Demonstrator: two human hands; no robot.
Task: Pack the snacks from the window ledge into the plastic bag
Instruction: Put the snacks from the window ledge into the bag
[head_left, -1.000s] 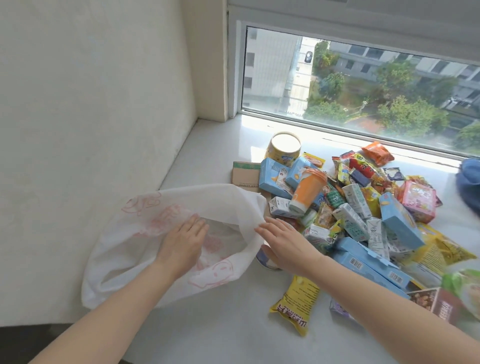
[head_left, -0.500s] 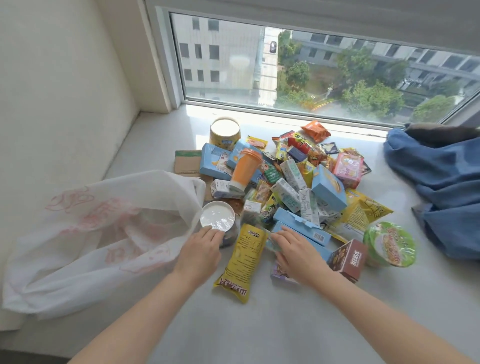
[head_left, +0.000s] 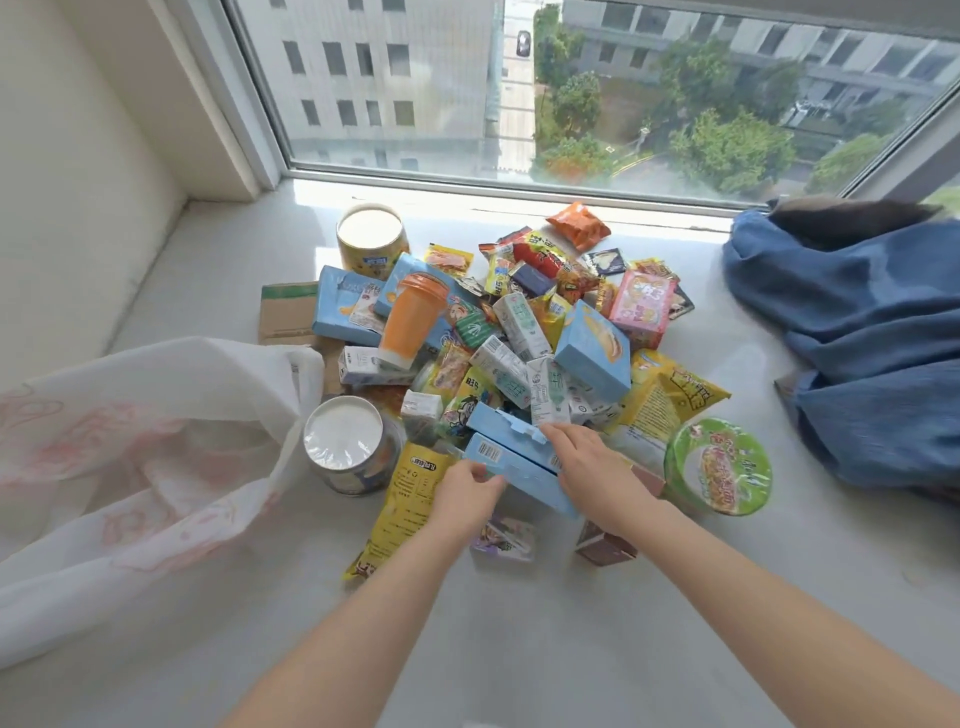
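A heap of snacks (head_left: 519, 332) lies on the white window ledge (head_left: 519, 634): boxes, packets, small cartons, an orange cup (head_left: 413, 319). Two light blue boxes (head_left: 511, 457) lie stacked at the heap's near edge. My left hand (head_left: 467, 493) grips their near left end and my right hand (head_left: 592, 467) closes over their right end. The white plastic bag (head_left: 135, 452) with pink print lies open-mouthed on the left. A yellow packet (head_left: 402, 504) lies under my left hand.
A foil-topped can (head_left: 345, 449) stands beside the bag's mouth, another can (head_left: 370, 241) at the back. A green noodle bowl (head_left: 719, 465) sits right of my hands. Blue cloth (head_left: 857, 343) is piled on the right. A wall bounds the ledge's left side.
Both hands left the bag and moved right into the snack heap. They now hold the light blue boxes; before, the left hand was by the can.
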